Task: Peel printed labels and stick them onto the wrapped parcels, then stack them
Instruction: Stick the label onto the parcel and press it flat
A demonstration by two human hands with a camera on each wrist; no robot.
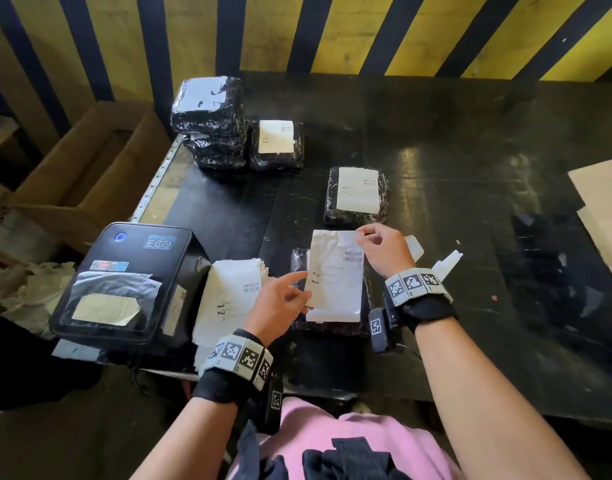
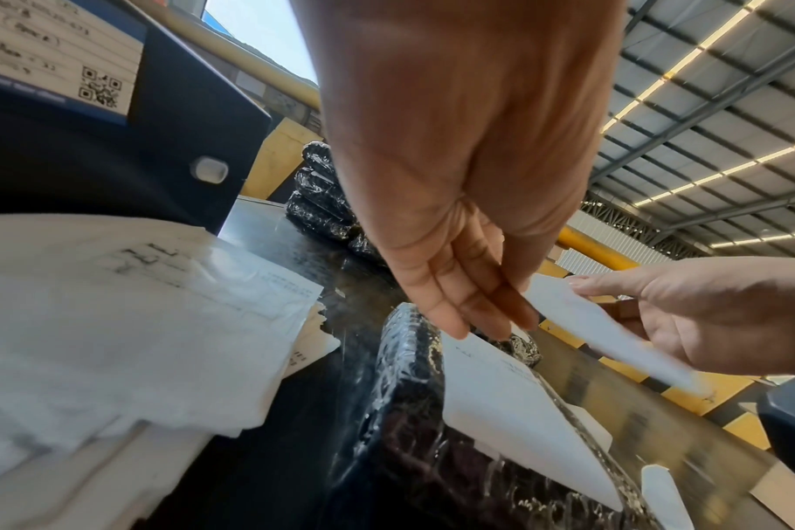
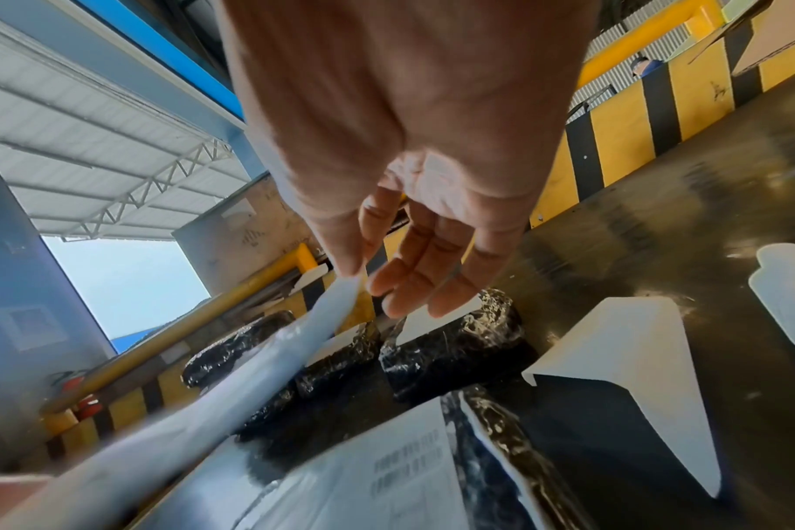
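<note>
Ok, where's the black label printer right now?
In the head view, the black label printer sits at the table's near left edge, directly left of the pile of white printed labels.

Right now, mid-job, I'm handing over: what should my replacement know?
Right hand pinches the label's far corner; left hand holds its left edge. The label hovers over the near parcel, not pressed flat. Done: labelled parcels and a stack. Left: smooth this label, stack parcels, work through the label pile.
</note>
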